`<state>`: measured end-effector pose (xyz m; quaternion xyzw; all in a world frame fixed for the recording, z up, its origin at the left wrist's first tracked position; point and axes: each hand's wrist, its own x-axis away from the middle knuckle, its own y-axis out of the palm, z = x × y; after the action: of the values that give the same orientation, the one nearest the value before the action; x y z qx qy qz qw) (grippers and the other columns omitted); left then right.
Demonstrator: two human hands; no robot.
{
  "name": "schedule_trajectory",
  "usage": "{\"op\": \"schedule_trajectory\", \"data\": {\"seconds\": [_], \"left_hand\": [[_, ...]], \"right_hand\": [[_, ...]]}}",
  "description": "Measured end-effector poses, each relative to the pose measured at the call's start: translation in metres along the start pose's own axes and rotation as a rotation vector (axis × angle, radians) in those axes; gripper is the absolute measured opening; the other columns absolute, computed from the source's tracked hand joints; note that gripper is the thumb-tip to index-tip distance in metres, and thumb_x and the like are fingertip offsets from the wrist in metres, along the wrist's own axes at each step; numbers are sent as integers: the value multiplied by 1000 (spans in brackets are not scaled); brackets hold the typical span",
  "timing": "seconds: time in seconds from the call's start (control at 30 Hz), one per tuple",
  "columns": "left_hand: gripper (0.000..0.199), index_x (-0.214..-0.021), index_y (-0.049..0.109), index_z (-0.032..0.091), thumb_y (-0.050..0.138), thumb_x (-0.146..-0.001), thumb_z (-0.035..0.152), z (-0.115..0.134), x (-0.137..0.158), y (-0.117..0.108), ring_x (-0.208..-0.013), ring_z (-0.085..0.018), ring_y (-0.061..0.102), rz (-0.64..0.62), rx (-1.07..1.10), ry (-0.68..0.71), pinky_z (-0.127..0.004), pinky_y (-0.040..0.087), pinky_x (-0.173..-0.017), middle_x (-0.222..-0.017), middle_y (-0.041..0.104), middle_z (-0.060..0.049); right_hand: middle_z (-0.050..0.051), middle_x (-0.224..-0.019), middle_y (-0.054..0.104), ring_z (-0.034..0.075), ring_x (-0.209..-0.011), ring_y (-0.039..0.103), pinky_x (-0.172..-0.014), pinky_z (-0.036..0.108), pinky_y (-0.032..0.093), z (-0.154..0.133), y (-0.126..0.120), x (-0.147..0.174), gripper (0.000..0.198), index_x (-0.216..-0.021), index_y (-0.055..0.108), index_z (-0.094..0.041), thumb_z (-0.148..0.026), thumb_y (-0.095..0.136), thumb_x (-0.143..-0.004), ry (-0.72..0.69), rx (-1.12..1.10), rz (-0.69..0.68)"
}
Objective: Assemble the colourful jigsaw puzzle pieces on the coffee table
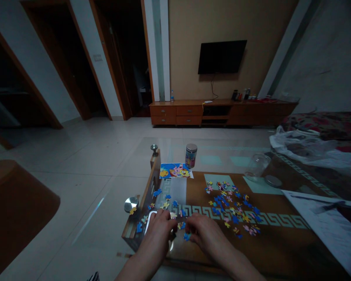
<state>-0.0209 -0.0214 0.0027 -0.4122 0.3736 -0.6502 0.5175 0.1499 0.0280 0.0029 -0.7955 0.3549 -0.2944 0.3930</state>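
My left hand [161, 227] is low over the glass table, fingers curled down; whatever they hold is hidden. Beside it my right hand [204, 231] has its fingers bent together around a blue jigsaw piece [187, 237]. Between the two hands lies a small blue and yellow jigsaw piece [181, 225]. Several loose pieces, such as a blue one [157, 192], lie beyond and left of my left hand. A larger scatter of mixed pieces [235, 210] spreads to the right of my right hand. Behind them is the cartoon picture sheet [175, 170].
A printed tin [190, 156] stands at the picture's corner. A clear jar [257, 166] and a round lid [273, 180] sit farther right. Papers [318, 218] cover the table's right side, near a plastic bag [301, 146]. Metal knobs [131, 204] support the glass at left.
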Motion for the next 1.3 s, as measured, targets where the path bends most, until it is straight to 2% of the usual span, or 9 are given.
{"op": "schedule_trajectory", "data": {"seconds": [0.1,0.2,0.33,0.6,0.67,0.77,0.9,0.97,1.3], "left_hand": [[36,-90,64,24,48,-66,1,-11,2,-8,-100,-22,47,63,37,-29,-34,31,-78,-100,59,-2],[29,-84,63,20,45,-67,4,-25,2,-15,-95,-24,49,113,7,-81,-35,33,-76,-93,59,-5],[23,-83,64,19,50,-67,11,-35,3,-17,-96,-28,50,78,-93,-112,-41,34,-78,-97,59,-8],[32,-102,64,12,52,-72,11,22,25,-36,-108,-33,49,-164,-218,-67,-49,38,-91,-112,59,-15],[39,-112,60,12,54,-74,14,32,30,-27,-114,-35,46,-213,-190,-38,-50,38,-94,-120,55,-17],[56,-124,51,10,62,-70,19,33,34,14,-121,-38,41,-234,-138,11,-55,34,-100,-132,46,-22],[54,-124,52,14,60,-72,24,19,31,83,-125,-43,34,-1,-107,26,-67,21,-100,-138,40,-21],[49,-123,53,16,56,-75,26,15,29,100,-126,-44,32,45,-106,17,-70,19,-99,-139,40,-20],[38,-118,57,17,46,-82,14,18,36,91,-129,-38,33,27,-121,151,-63,25,-102,-136,45,-17]], "right_hand": [[3,-87,67,17,-81,58,-68,24,36,9,0,0,25,-82,68,-20,-2,63,-64,-3,-42,45],[2,-84,67,17,-81,58,-69,24,37,14,0,2,24,-79,68,-20,-1,62,-65,-15,-56,70],[2,-83,66,18,-79,58,-67,24,37,11,2,4,23,-81,68,-21,-4,65,-65,-3,-48,68],[5,-90,64,21,-87,58,-72,27,38,-5,3,3,16,-80,68,-19,-9,68,-67,-9,15,0],[5,-91,63,21,-88,58,-72,28,38,-7,2,3,17,-79,67,-19,-7,67,-67,-4,34,-1],[5,-91,63,21,-87,58,-72,28,38,-8,1,3,19,-78,66,-18,-4,65,-66,-12,48,1],[6,-87,63,20,-83,58,-69,28,39,-9,2,3,20,-77,65,-18,-2,59,-67,-26,68,0],[5,-86,63,20,-81,58,-69,28,39,-8,4,3,21,-77,64,-18,-1,59,-66,-42,69,3],[3,-84,62,17,-75,56,-66,27,38,-3,13,-3,15,-80,62,-19,-7,60,-72,-43,44,62]]}}
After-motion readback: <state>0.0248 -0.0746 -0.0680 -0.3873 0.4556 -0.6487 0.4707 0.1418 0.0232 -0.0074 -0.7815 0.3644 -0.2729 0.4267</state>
